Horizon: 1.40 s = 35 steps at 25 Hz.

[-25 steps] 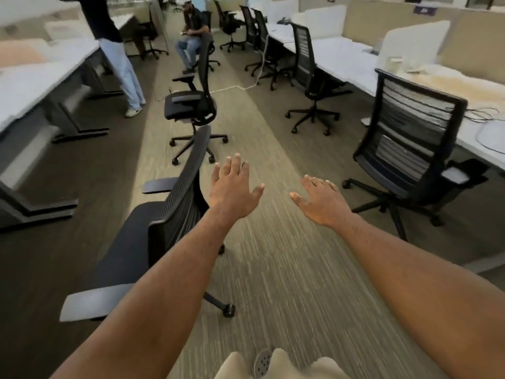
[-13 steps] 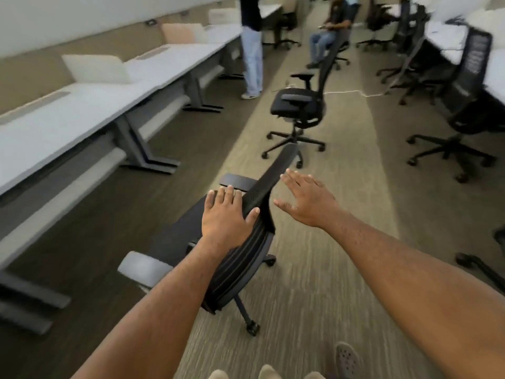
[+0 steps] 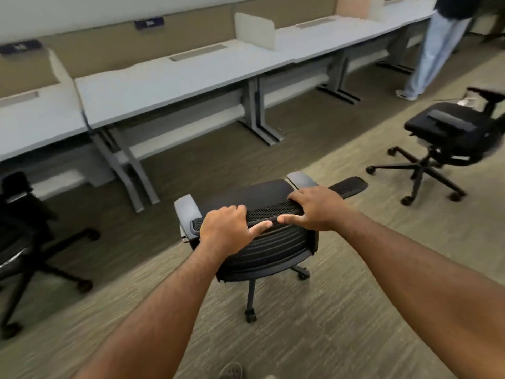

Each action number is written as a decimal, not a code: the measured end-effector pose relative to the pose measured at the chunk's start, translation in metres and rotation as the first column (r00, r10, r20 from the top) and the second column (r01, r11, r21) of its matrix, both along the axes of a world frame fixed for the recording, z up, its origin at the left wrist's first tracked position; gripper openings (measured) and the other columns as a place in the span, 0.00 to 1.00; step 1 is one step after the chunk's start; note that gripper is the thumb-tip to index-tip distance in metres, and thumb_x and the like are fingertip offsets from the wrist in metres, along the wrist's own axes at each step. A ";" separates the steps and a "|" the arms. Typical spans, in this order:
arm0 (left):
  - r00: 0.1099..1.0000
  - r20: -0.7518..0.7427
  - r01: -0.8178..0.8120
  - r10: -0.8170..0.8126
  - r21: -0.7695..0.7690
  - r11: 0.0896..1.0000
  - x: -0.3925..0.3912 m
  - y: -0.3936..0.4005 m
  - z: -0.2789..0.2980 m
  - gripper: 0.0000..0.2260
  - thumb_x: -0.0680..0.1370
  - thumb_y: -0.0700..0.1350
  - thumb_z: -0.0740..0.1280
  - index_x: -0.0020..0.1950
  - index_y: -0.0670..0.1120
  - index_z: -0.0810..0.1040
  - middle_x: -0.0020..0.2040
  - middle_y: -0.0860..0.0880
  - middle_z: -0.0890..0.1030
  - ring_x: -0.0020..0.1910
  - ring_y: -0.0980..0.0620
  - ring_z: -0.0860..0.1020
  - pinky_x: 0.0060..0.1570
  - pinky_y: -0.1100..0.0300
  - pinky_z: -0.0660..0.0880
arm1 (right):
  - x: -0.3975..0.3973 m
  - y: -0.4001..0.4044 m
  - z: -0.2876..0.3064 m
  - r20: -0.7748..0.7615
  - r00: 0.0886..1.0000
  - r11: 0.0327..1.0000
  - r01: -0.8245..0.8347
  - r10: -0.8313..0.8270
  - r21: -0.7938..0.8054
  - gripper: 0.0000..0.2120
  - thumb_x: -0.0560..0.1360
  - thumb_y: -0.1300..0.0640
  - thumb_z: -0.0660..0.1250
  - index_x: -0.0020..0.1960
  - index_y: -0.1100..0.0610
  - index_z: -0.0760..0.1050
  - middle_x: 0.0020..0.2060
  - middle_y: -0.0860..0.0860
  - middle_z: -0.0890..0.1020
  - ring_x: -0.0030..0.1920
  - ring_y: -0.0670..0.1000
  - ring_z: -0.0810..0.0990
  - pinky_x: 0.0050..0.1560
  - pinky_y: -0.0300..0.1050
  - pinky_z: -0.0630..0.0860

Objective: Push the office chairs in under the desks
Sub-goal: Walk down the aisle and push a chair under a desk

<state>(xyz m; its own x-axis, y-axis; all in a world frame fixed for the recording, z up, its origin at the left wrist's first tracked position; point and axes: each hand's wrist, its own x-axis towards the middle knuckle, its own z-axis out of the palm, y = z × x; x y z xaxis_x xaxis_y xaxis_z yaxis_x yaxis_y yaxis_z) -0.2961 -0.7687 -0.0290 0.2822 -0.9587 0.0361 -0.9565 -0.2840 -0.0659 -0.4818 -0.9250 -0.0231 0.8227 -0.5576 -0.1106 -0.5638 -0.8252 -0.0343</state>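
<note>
While the row of desks is faced from the carpet, the black office chair is kept short of it, its backrest top clamped by the left hand and right hand.

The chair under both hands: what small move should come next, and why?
Probably roll the chair straight ahead toward the desk. Left hand and right hand already grip its backrest top, and open floor separates it from the desk.
</note>
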 end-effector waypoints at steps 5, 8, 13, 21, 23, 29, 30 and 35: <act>0.996 -0.016 -0.086 0.087 0.015 0.996 0.011 -0.014 0.003 0.40 0.66 0.83 0.40 0.39 0.50 0.73 0.37 0.52 0.79 0.39 0.49 0.79 0.39 0.52 0.76 | 0.008 -0.015 -0.011 0.110 0.989 0.980 -0.078 0.099 -0.181 0.44 0.68 0.18 0.40 0.58 0.50 0.74 0.49 0.49 0.81 0.50 0.52 0.79 0.44 0.49 0.72; 0.995 -0.002 -0.100 0.100 0.017 0.995 0.025 -0.030 0.004 0.48 0.66 0.83 0.41 0.58 0.49 0.81 0.59 0.49 0.82 0.63 0.48 0.77 0.65 0.49 0.70 | 0.023 -0.031 -0.010 0.145 0.981 0.971 -0.094 0.128 -0.220 0.43 0.69 0.18 0.41 0.56 0.50 0.76 0.46 0.48 0.82 0.47 0.51 0.80 0.42 0.49 0.73; 0.993 -0.001 -0.120 0.120 -0.007 0.993 0.054 -0.062 0.007 0.51 0.67 0.82 0.41 0.79 0.50 0.63 0.82 0.49 0.55 0.81 0.50 0.48 0.78 0.49 0.44 | 0.056 -0.068 -0.008 0.197 0.968 0.964 -0.104 0.155 -0.245 0.45 0.68 0.18 0.40 0.55 0.51 0.78 0.43 0.47 0.82 0.43 0.50 0.80 0.38 0.46 0.71; 0.979 -0.017 -0.203 0.202 -0.062 0.977 0.143 -0.139 -0.003 0.45 0.73 0.77 0.36 0.81 0.52 0.54 0.82 0.50 0.47 0.81 0.51 0.43 0.78 0.50 0.41 | 0.153 -0.153 -0.010 0.184 0.967 0.980 -0.154 0.176 -0.125 0.48 0.68 0.18 0.42 0.71 0.50 0.71 0.66 0.48 0.78 0.68 0.52 0.73 0.65 0.53 0.68; 0.980 0.002 -0.200 0.201 -0.069 0.977 0.168 -0.157 -0.005 0.45 0.73 0.77 0.36 0.81 0.52 0.55 0.82 0.50 0.48 0.81 0.51 0.43 0.78 0.49 0.41 | 0.180 -0.174 -0.010 0.157 0.973 0.982 -0.153 0.170 -0.115 0.48 0.68 0.18 0.42 0.71 0.49 0.71 0.66 0.49 0.78 0.66 0.52 0.74 0.64 0.53 0.69; 0.979 0.018 -0.202 0.205 -0.082 0.976 0.252 -0.227 -0.006 0.44 0.73 0.77 0.38 0.81 0.51 0.57 0.82 0.50 0.49 0.81 0.51 0.44 0.78 0.50 0.41 | 0.265 -0.241 -0.014 0.178 0.974 0.988 -0.124 0.140 -0.097 0.48 0.69 0.18 0.41 0.71 0.49 0.71 0.67 0.48 0.77 0.68 0.51 0.73 0.67 0.52 0.67; 0.975 0.039 -0.213 0.217 -0.080 0.974 0.264 -0.238 -0.007 0.44 0.73 0.76 0.37 0.81 0.51 0.58 0.82 0.50 0.50 0.81 0.51 0.44 0.78 0.50 0.41 | 0.279 -0.252 -0.015 0.176 0.973 0.986 -0.133 0.149 -0.098 0.48 0.69 0.19 0.40 0.73 0.49 0.70 0.70 0.49 0.75 0.72 0.51 0.69 0.71 0.52 0.63; 0.924 0.063 -0.365 0.376 -0.138 0.921 0.319 -0.294 -0.016 0.44 0.75 0.74 0.35 0.81 0.49 0.56 0.82 0.48 0.48 0.81 0.49 0.43 0.77 0.47 0.38 | 0.346 -0.310 -0.021 0.180 0.974 0.988 -0.127 0.141 -0.086 0.45 0.73 0.23 0.36 0.79 0.49 0.59 0.79 0.50 0.58 0.79 0.50 0.50 0.78 0.53 0.43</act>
<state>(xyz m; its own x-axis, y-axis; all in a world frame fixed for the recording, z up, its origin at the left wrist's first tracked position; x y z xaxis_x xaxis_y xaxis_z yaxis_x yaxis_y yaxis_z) 0.0227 -1.0628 -0.0451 0.6071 -0.7726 0.1861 -0.7731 -0.6283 -0.0864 -0.1360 -1.2351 -0.0441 0.8930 -0.4414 0.0877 -0.4372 -0.8971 -0.0637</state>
